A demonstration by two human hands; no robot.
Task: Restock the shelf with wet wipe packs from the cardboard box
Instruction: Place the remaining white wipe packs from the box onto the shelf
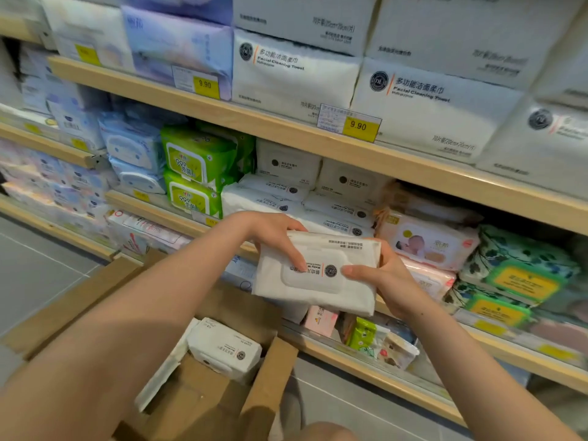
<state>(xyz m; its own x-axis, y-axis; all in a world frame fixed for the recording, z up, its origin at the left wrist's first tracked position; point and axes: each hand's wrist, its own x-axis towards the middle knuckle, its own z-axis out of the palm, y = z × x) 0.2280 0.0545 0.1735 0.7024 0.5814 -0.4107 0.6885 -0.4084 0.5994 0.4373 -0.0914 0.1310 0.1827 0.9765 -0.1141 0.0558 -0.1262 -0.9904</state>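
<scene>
I hold one white wet wipe pack flat in both hands, just in front of the middle shelf. My left hand grips its upper left edge with fingers over the lid. My right hand clasps its right end, thumb on top. Behind it, matching white packs lie stacked on the shelf. Below my arms stands the open cardboard box, with another white pack lying inside and a second one on edge to its left.
Green packs stand left of the white stack; a baby wipe pack and leaf-patterned packs lie to its right. Large facial towel packs fill the shelf above. Small items sit on the lower shelf. Grey floor lies at left.
</scene>
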